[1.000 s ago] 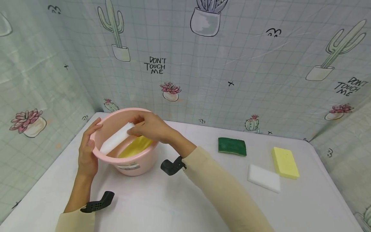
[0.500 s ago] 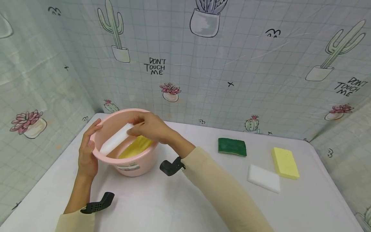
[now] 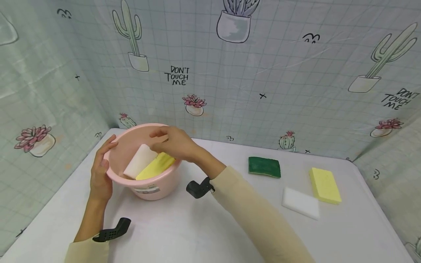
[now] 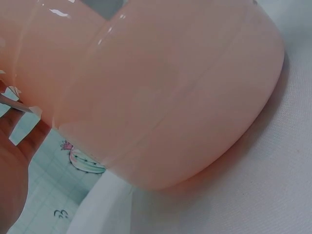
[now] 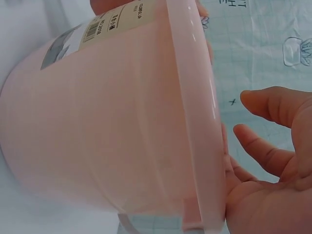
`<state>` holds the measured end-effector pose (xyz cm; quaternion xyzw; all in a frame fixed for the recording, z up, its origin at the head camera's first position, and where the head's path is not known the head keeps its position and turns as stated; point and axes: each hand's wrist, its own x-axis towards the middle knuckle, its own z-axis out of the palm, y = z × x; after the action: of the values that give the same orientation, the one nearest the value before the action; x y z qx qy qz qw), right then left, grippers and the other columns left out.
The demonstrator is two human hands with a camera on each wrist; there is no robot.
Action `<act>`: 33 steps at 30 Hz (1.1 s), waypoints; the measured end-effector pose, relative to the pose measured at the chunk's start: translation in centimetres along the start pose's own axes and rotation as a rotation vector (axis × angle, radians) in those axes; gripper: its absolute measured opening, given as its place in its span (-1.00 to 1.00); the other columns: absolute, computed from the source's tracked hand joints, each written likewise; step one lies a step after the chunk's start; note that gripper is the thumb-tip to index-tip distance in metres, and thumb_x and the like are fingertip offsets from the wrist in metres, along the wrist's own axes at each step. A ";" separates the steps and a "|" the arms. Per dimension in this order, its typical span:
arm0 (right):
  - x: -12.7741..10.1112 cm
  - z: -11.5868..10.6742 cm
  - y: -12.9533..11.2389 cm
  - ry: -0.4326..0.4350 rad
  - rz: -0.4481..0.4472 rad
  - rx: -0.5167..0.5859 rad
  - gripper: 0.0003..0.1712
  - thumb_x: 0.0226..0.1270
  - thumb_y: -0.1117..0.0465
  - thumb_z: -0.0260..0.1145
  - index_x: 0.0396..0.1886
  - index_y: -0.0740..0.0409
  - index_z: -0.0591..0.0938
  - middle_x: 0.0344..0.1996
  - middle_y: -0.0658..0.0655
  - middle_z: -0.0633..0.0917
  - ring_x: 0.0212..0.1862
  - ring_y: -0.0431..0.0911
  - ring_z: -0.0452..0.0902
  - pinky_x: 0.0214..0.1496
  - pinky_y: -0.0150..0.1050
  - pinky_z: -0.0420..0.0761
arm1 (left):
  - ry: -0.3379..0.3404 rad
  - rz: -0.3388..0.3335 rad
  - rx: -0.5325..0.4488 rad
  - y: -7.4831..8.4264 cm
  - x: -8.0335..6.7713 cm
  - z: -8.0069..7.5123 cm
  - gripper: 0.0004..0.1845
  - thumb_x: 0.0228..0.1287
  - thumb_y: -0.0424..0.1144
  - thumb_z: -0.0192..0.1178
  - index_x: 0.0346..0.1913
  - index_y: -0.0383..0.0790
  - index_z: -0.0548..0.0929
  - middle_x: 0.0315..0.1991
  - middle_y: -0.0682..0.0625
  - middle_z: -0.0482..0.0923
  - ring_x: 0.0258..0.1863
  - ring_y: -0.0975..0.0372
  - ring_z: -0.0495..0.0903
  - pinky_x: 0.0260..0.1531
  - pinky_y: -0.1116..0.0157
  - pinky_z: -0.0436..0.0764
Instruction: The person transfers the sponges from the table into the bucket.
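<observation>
We log the white table (image 3: 184, 233) first, walled on three sides by a cactus-print sheet (image 3: 263, 73) that reads "DON'T TOUCH ME". Next in size is the pink basin (image 3: 154, 182), standing upright on the table's left half; in the left wrist view its outer wall (image 4: 161, 92) fills most of the frame, and in the right wrist view its wall and rim (image 5: 126, 122) do the same, with a printed label near the base.

Our left hand (image 3: 100, 171) lies against the basin's left side, thumb over the rim and fingers curved round the outer wall, so it grips the basin. Our right hand (image 3: 172, 143) hovers over the basin's far right rim. In the right wrist view its fingers (image 5: 265, 105) are spread and only loosely bent, with nothing between them; we record it as released, holding nothing.

Inside the basin, a white sponge (image 3: 139, 166) leans against the left inner wall, and a yellow sponge (image 3: 154, 166) lies just beside it on its right, the two touching along their long edges.

Well apart on the table's right half: a yellow sponge block (image 3: 325, 185), a white sponge block (image 3: 300, 203) just beside it, and a green scouring pad (image 3: 264, 167) nearer the back wall.
</observation>
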<state>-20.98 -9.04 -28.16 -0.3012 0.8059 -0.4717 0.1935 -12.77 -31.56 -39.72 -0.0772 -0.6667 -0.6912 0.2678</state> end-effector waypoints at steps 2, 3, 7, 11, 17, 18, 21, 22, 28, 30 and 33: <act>-0.4 -0.3 0.3 0.007 -0.013 -0.018 -0.62 0.26 0.11 0.31 0.08 -0.01 0.59 0.08 -0.03 0.56 -0.15 -0.26 0.57 -0.18 -0.38 0.58 | 0.000 0.000 0.000 -0.1 0.0 0.0 -0.45 0.31 -0.04 -0.03 0.27 -0.29 0.41 0.44 -0.01 0.12 0.41 0.08 0.06 0.34 0.22 0.13; -0.7 -0.5 0.4 0.013 -0.021 -0.025 -0.62 0.26 0.11 0.30 0.08 -0.02 0.59 0.05 -0.06 0.56 -0.14 -0.26 0.56 -0.19 -0.37 0.58 | -0.002 0.001 0.000 -0.1 0.0 0.1 -0.45 0.31 -0.04 -0.03 0.27 -0.29 0.41 0.44 -0.02 0.12 0.41 0.08 0.06 0.35 0.22 0.12; -2.3 -1.2 0.9 0.036 -0.069 -0.021 -0.65 0.26 0.14 0.30 0.06 -0.02 0.60 -0.03 -0.13 0.58 -0.12 -0.24 0.57 -0.20 -0.33 0.61 | -0.003 0.005 0.003 0.1 0.0 0.2 -0.45 0.32 -0.04 -0.04 0.27 -0.28 0.42 0.44 -0.02 0.12 0.40 0.08 0.07 0.34 0.24 0.14; -4.2 -1.8 1.5 0.067 -0.100 -0.014 -0.65 0.25 0.17 0.32 0.05 -0.03 0.61 -0.01 -0.12 0.56 -0.13 -0.25 0.57 -0.15 -0.32 0.60 | -0.003 0.009 -0.008 0.3 0.0 0.2 -0.45 0.31 -0.03 -0.02 0.27 -0.27 0.43 0.44 -0.02 0.12 0.40 0.08 0.07 0.33 0.26 0.14; -6.7 -2.9 2.9 0.111 -0.090 0.014 -0.62 0.24 0.16 0.32 0.08 -0.09 0.60 0.05 -0.13 0.54 -0.08 -0.23 0.56 -0.10 -0.27 0.60 | 0.005 0.005 -0.006 0.2 -0.1 0.1 -0.44 0.30 -0.03 -0.02 0.28 -0.28 0.41 0.44 -0.02 0.11 0.41 0.08 0.06 0.34 0.26 0.14; -7.1 -3.1 3.1 0.119 -0.089 0.010 -0.61 0.25 0.15 0.32 0.09 -0.10 0.60 0.04 -0.14 0.54 -0.08 -0.23 0.56 -0.10 -0.26 0.60 | 0.007 0.005 -0.012 0.1 -0.1 0.0 -0.43 0.30 -0.03 -0.02 0.28 -0.29 0.41 0.44 -0.02 0.12 0.41 0.07 0.06 0.34 0.25 0.14; -8.3 -3.7 4.1 0.147 -0.082 -0.010 -0.60 0.24 0.13 0.33 0.09 -0.14 0.59 -0.01 -0.14 0.56 -0.12 -0.22 0.58 -0.10 -0.25 0.60 | 0.013 -0.003 -0.019 -0.1 -0.1 0.1 -0.43 0.29 -0.03 -0.01 0.28 -0.29 0.41 0.44 0.00 0.12 0.40 0.08 0.07 0.34 0.24 0.14; -8.7 -3.9 4.6 0.156 -0.081 -0.021 -0.60 0.24 0.13 0.34 0.09 -0.14 0.59 -0.03 -0.14 0.56 -0.12 -0.21 0.58 -0.09 -0.25 0.59 | 0.012 -0.008 -0.020 -0.1 -0.2 0.1 -0.43 0.29 -0.04 -0.01 0.28 -0.28 0.41 0.44 0.00 0.12 0.40 0.08 0.07 0.34 0.25 0.15; -10.9 -4.8 7.2 0.214 -0.081 -0.081 -0.62 0.25 0.15 0.34 0.07 -0.15 0.59 -0.12 -0.12 0.57 -0.15 -0.22 0.56 -0.03 -0.27 0.57 | -0.007 -0.013 -0.011 0.3 -0.1 0.3 -0.46 0.30 -0.05 -0.03 0.28 -0.23 0.42 0.45 -0.03 0.09 0.41 0.08 0.06 0.30 0.32 0.19; -11.6 -5.0 8.1 0.226 -0.077 -0.091 -0.62 0.25 0.16 0.34 0.07 -0.14 0.59 -0.14 -0.12 0.58 -0.16 -0.22 0.55 -0.03 -0.27 0.56 | -0.009 -0.003 -0.011 0.3 -0.1 0.3 -0.45 0.30 -0.04 -0.03 0.28 -0.25 0.42 0.45 -0.03 0.09 0.41 0.07 0.06 0.31 0.30 0.18; -12.6 -5.1 9.4 0.236 -0.076 -0.092 -0.62 0.26 0.18 0.34 0.08 -0.10 0.59 -0.16 -0.10 0.59 -0.15 -0.20 0.56 -0.02 -0.25 0.57 | -0.001 0.008 -0.012 0.2 -0.1 0.1 -0.44 0.31 -0.04 -0.02 0.28 -0.29 0.41 0.45 -0.02 0.10 0.41 0.07 0.06 0.33 0.27 0.16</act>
<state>-17.50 6.18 -33.57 -0.2825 0.8316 -0.4736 0.0652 -12.64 -31.42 -39.59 -0.0818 -0.6622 -0.6942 0.2699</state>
